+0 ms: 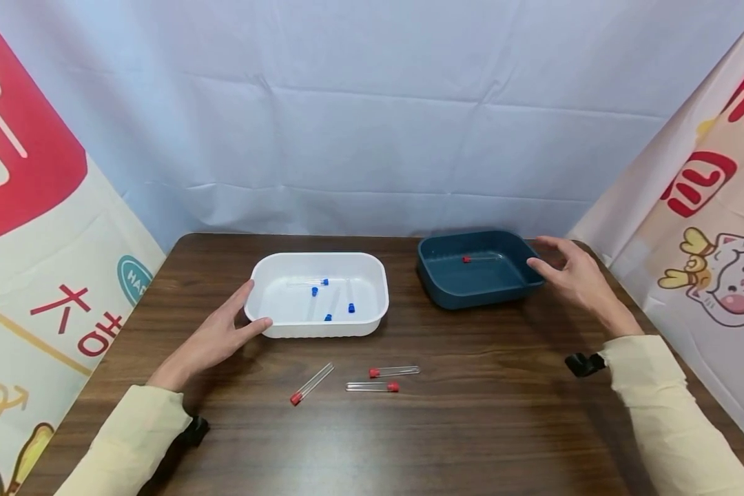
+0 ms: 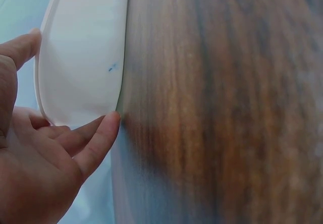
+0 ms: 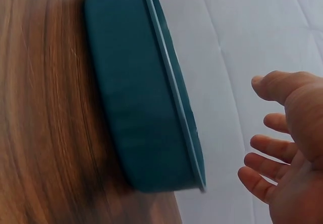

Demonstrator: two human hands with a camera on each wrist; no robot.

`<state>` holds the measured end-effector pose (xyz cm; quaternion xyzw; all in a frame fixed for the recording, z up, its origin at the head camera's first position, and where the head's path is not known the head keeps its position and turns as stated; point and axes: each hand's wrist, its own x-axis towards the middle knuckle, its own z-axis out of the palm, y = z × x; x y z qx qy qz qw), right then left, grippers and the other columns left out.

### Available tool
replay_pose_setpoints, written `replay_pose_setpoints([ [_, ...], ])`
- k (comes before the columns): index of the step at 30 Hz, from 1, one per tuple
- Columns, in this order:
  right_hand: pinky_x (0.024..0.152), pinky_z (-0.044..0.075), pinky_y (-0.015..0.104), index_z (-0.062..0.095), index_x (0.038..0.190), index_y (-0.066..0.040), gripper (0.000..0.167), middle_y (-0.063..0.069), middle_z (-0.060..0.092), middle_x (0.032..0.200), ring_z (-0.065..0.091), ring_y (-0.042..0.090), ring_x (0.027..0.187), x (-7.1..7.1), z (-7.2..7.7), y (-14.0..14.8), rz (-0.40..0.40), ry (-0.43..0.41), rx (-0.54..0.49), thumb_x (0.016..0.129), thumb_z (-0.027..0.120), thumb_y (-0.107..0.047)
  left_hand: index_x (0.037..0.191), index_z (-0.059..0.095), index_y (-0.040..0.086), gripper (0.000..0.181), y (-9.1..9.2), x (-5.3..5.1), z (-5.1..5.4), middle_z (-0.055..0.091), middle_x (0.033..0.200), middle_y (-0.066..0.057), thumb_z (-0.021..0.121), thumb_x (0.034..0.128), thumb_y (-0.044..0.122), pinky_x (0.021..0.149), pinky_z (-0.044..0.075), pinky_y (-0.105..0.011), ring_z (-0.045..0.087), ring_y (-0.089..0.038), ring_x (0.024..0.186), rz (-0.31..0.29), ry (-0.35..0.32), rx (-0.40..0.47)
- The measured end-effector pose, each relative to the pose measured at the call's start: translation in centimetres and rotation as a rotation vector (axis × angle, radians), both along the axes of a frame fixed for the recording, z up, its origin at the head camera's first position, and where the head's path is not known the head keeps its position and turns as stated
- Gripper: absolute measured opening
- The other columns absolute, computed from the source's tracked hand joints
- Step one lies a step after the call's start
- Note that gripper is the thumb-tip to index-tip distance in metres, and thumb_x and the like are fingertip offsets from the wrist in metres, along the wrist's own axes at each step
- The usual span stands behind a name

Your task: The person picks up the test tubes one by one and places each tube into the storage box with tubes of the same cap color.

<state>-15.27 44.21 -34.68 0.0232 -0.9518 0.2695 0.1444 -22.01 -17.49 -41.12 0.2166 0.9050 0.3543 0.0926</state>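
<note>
My left hand is at the left end of a white plastic basin, its fairly straight fingers and thumb spread around the corner and touching it. Inside that basin lie several blue-capped test tubes. My right hand has its fingers spread and holds nothing; in the right wrist view a gap separates it from the dark teal basin. One red-capped test tube lies in the teal basin. On the table in front are three more red-capped tubes, one slanted and two lying sideways.
The brown wooden table carries both basins near its back edge, white at left and teal at right. Behind hangs a pale cloth. Printed cloths stand along both sides.
</note>
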Motion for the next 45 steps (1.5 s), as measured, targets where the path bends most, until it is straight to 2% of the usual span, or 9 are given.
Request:
replay_pose_setpoints([
  [4, 0.084, 0.051, 0.040, 0.046, 0.153, -0.002, 0.062, 0.029, 0.051, 0.145, 0.061, 0.043, 0.109, -0.4, -0.4, 0.9, -0.030, -0.025, 0.003, 0.105, 0.062, -0.037, 0.167, 0.005, 0.008, 0.099, 0.0, 0.0, 0.1, 0.008, 0.171, -0.020, 0.063, 0.1007, 0.053, 0.118, 0.022, -0.066, 0.014, -0.043, 0.155, 0.000, 0.002, -0.002],
  [9, 0.090, 0.045, 0.067, 0.041, 0.155, 0.003, 0.067, 0.034, 0.042, 0.151, 0.056, 0.050, 0.114, -0.8, -1.1, 1.9, -0.043, -0.061, -0.005, 0.105, 0.061, -0.038, 0.167, 0.005, 0.008, 0.099, 0.0, 0.1, 0.1, 0.008, 0.171, -0.020, 0.063, 0.1003, 0.054, 0.118, 0.022, -0.066, 0.014, -0.043, 0.155, 0.001, 0.001, 0.000],
  [20, 0.091, 0.046, 0.068, 0.042, 0.153, 0.005, 0.065, 0.035, 0.041, 0.152, 0.052, 0.056, 0.124, -1.6, -2.6, 3.0, -0.037, -0.087, -0.022, 0.106, 0.059, -0.037, 0.167, 0.005, 0.009, 0.099, 0.0, 0.1, 0.1, 0.008, 0.171, -0.019, 0.063, 0.1004, 0.054, 0.118, 0.021, -0.066, 0.014, -0.043, 0.155, 0.006, -0.005, 0.002],
  [22, 0.089, 0.053, 0.054, 0.042, 0.152, 0.006, 0.064, 0.035, 0.043, 0.150, 0.054, 0.055, 0.124, -1.9, -2.9, 3.3, -0.030, -0.086, -0.025, 0.107, 0.059, -0.036, 0.167, 0.005, 0.009, 0.099, 0.0, 0.1, 0.1, 0.009, 0.171, -0.020, 0.062, 0.1004, 0.054, 0.118, 0.021, -0.066, 0.014, -0.043, 0.155, 0.008, -0.005, -0.002],
  [26, 0.091, 0.052, 0.052, 0.041, 0.152, 0.009, 0.064, 0.036, 0.047, 0.146, 0.054, 0.054, 0.124, -2.4, -3.7, 3.5, -0.024, -0.090, -0.049, 0.108, 0.057, -0.034, 0.167, 0.005, 0.009, 0.098, 0.0, 0.1, 0.0, 0.009, 0.171, -0.020, 0.063, 0.1006, 0.053, 0.118, 0.021, -0.066, 0.014, -0.043, 0.155, 0.011, -0.004, -0.005],
  [29, 0.095, 0.044, 0.066, 0.039, 0.152, 0.010, 0.063, 0.039, 0.047, 0.144, 0.052, 0.056, 0.125, -2.6, -4.1, 3.6, -0.019, -0.098, -0.069, 0.109, 0.053, -0.034, 0.167, 0.005, 0.010, 0.098, 0.0, 0.1, 0.0, 0.009, 0.171, -0.019, 0.063, 0.1005, 0.053, 0.118, 0.021, -0.066, 0.014, -0.042, 0.155, 0.013, -0.004, -0.005],
  [35, 0.097, 0.042, 0.069, 0.034, 0.156, 0.007, 0.059, 0.040, 0.042, 0.148, 0.048, 0.059, 0.127, -2.6, -4.3, 3.5, -0.003, -0.117, -0.087, 0.112, 0.047, -0.030, 0.167, 0.005, 0.009, 0.100, 0.1, 0.1, 0.1, 0.009, 0.172, -0.019, 0.062, 0.0998, 0.056, 0.118, 0.022, -0.065, 0.015, -0.042, 0.155, 0.014, -0.003, -0.005],
  [38, 0.093, 0.046, 0.062, 0.034, 0.158, 0.005, 0.057, 0.040, 0.041, 0.149, 0.048, 0.058, 0.128, -2.6, -4.4, 3.4, -0.009, -0.122, -0.077, 0.112, 0.046, -0.026, 0.167, 0.005, 0.009, 0.100, 0.1, 0.1, 0.1, 0.009, 0.171, -0.019, 0.062, 0.0999, 0.056, 0.118, 0.022, -0.065, 0.015, -0.042, 0.155, 0.013, -0.002, -0.007],
  [45, 0.069, 0.042, 0.015, 0.036, 0.157, 0.005, 0.052, 0.040, 0.045, 0.146, 0.055, 0.050, 0.120, -2.3, -4.6, 3.4, -0.019, -0.128, -0.077, 0.110, 0.048, -0.015, 0.167, 0.005, 0.009, 0.100, 0.1, 0.1, 0.1, 0.009, 0.171, -0.019, 0.062, 0.0998, 0.056, 0.119, 0.021, -0.065, 0.015, -0.042, 0.155, 0.018, -0.003, -0.018],
])
